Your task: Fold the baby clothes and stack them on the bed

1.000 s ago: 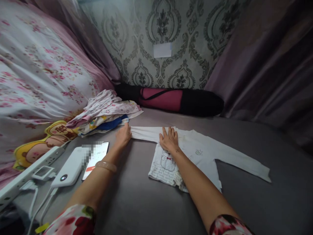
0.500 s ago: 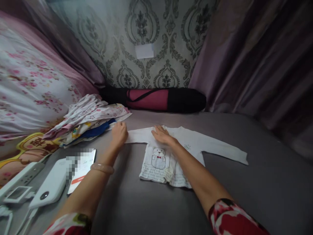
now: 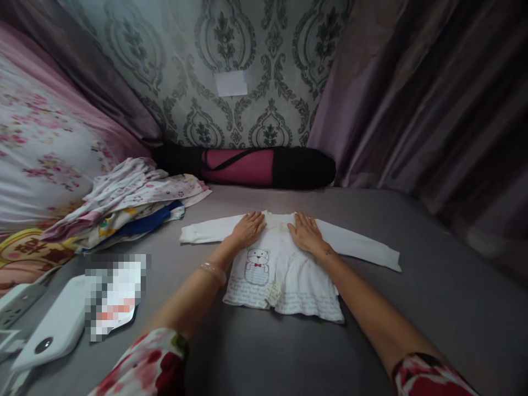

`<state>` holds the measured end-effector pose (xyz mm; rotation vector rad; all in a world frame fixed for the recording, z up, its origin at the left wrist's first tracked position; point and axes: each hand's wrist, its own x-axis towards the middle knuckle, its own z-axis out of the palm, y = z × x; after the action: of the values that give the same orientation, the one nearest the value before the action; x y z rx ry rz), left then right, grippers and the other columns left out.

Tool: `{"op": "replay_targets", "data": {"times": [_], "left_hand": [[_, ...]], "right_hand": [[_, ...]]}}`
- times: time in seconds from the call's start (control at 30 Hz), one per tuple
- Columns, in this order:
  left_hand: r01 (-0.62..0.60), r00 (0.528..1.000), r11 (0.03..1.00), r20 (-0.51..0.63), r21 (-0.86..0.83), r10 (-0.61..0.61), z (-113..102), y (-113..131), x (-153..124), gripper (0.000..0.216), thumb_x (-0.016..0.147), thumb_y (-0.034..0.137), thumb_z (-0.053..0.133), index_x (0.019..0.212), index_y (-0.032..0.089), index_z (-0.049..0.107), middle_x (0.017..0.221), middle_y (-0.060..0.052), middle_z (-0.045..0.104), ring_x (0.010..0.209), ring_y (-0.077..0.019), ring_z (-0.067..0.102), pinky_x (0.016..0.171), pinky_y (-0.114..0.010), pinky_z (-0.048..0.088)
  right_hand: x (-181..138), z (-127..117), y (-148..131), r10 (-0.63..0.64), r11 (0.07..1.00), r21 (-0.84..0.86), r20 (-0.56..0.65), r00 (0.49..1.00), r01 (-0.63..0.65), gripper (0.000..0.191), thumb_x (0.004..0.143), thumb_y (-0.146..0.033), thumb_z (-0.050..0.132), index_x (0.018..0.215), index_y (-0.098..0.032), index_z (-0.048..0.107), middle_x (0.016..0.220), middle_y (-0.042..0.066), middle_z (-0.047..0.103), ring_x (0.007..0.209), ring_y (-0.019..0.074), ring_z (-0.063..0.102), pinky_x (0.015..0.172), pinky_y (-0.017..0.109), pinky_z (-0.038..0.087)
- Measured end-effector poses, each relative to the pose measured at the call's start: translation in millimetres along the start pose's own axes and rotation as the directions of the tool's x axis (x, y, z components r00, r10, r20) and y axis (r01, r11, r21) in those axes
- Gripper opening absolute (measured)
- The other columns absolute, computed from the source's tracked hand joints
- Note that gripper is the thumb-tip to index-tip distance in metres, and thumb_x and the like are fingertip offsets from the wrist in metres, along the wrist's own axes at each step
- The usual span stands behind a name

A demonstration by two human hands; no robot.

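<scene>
A small white long-sleeved shirt [image 3: 264,275] with a printed bear and lines of lettering lies spread on the grey sheet, its neckline away from me and both sleeves stretched out sideways. My left hand [image 3: 249,228] rests flat on its left shoulder, fingers extended. On the opposite shoulder lies my right hand [image 3: 306,232], also flat with the fingers stretched out. The cloth under both palms is hidden. Some wrinkles run down the right half of the shirt front, and its lower edge is uneven near the middle.
Left of the shirt is a pile of clothes [image 3: 136,203]. A phone [image 3: 119,297], a white power bank [image 3: 61,324] and a power strip [image 3: 16,302] lie nearer me. Along the wall stretches a black and maroon roll-shaped bag [image 3: 247,166]. Curtains [image 3: 383,99] hang at the right.
My left hand has left the end of the left sleeve and now lies flat on the left shoulder. My right hand has moved right, from near the left shoulder to the right one.
</scene>
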<state>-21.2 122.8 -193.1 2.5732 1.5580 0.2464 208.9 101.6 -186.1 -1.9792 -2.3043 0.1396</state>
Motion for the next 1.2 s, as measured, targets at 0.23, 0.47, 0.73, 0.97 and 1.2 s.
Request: {"op": "replay_targets", "data": {"times": [0.23, 0.47, 0.73, 0.97, 1.2], "left_hand": [[0.049, 0.996, 0.999, 0.075, 0.012, -0.050, 1.0, -8.5, -0.1, 0.060, 0.097, 0.049, 0.019, 0.149, 0.020, 0.024, 0.156, -0.008, 0.023, 0.144, -0.0272, 0.016, 0.115, -0.052, 0.014], [0.109, 0.983, 0.993, 0.143, 0.048, -0.115, -16.8, 6.6, 5.3, 0.059, 0.096, 0.047, 0.026, 0.146, 0.015, 0.031, 0.156, -0.014, 0.022, 0.144, -0.0329, 0.014, 0.112, -0.056, 0.013], [0.440, 0.890, 0.869, -0.016, -0.228, -0.455, -52.5, 7.1, -99.2, 0.041, 0.088, 0.040, 0.041, 0.112, 0.014, 0.060, 0.094, -0.011, 0.070, 0.091, -0.0239, 0.064, 0.078, -0.032, 0.046], [0.530, 0.847, 0.694, 0.271, -0.487, -0.458, -46.6, 23.4, -179.0, 0.046, 0.072, 0.055, 0.049, 0.091, 0.015, 0.064, 0.071, -0.005, 0.069, 0.067, -0.0204, 0.062, 0.061, -0.028, 0.043], [0.548, 0.824, 0.681, 0.172, -0.485, -0.540, -48.5, 56.0, -182.5, 0.045, 0.065, 0.056, 0.055, 0.078, 0.014, 0.065, 0.064, -0.003, 0.062, 0.065, -0.0187, 0.056, 0.057, -0.026, 0.037]], "right_hand": [[5.2, 14.7, 6.4, -0.021, 1.000, -0.020, -0.048, 0.999, 0.020, 0.067, 0.096, -0.048, 0.020, 0.148, -0.006, 0.024, 0.156, 0.014, 0.022, 0.142, 0.0256, 0.019, 0.115, 0.041, 0.010], [3.4, -7.3, 3.0, -0.002, 0.992, 0.125, 0.083, 0.997, -0.008, 0.066, 0.095, -0.046, 0.027, 0.149, -0.008, 0.023, 0.157, 0.013, 0.018, 0.144, 0.0238, 0.014, 0.115, 0.039, 0.010], [-94.9, -42.3, 51.1, 0.230, 0.858, 0.481, -0.044, 0.972, -0.182, 0.030, 0.091, -0.029, 0.041, 0.106, -0.017, 0.063, 0.093, 0.008, 0.072, 0.084, 0.0185, 0.067, 0.077, 0.029, 0.050], [-178.8, -38.2, 46.9, 0.314, 0.832, 0.422, 0.181, 0.932, -0.361, 0.020, 0.086, -0.035, 0.051, 0.092, -0.018, 0.061, 0.068, 0.002, 0.069, 0.055, 0.0137, 0.062, 0.050, 0.021, 0.038], [-198.8, -36.4, 19.6, 0.279, 0.937, 0.198, 0.066, 0.958, -0.287, 0.031, 0.085, -0.037, 0.053, 0.110, -0.018, 0.055, 0.081, 0.007, 0.068, 0.073, 0.0201, 0.064, 0.059, 0.026, 0.035]]}}
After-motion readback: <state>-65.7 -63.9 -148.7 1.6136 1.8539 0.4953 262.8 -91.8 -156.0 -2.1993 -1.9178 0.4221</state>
